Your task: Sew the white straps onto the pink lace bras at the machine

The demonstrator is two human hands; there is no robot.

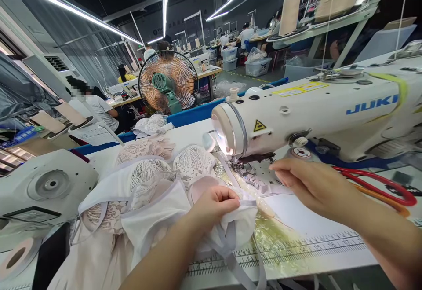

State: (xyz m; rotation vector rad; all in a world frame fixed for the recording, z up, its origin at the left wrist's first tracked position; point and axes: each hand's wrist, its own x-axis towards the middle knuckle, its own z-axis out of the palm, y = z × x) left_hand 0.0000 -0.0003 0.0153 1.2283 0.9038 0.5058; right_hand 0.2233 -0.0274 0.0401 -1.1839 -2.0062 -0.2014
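Note:
My left hand (216,204) is closed, thumb and fingers pinching the edge of a white bra (240,224) whose straps hang toward the table's front edge. More white lace bras (150,173) lie heaped beside and behind that hand. To the right, my right hand (301,178) is raised by the needle area of a white sewing machine (316,109), its fingertips pressed together. Whatever is between them, if anything, is too small to make out. The machine's lamp lights the presser foot (235,160). Red-handled scissors (382,182) lie partly behind my right forearm.
A ruler strip (316,247) runs along the table's front edge, partly under yellowish clear film (280,237). Another machine's head (49,184) and a tape roll (16,257) stand at left. Beyond the table are a large fan (168,81) and a seated person (95,109).

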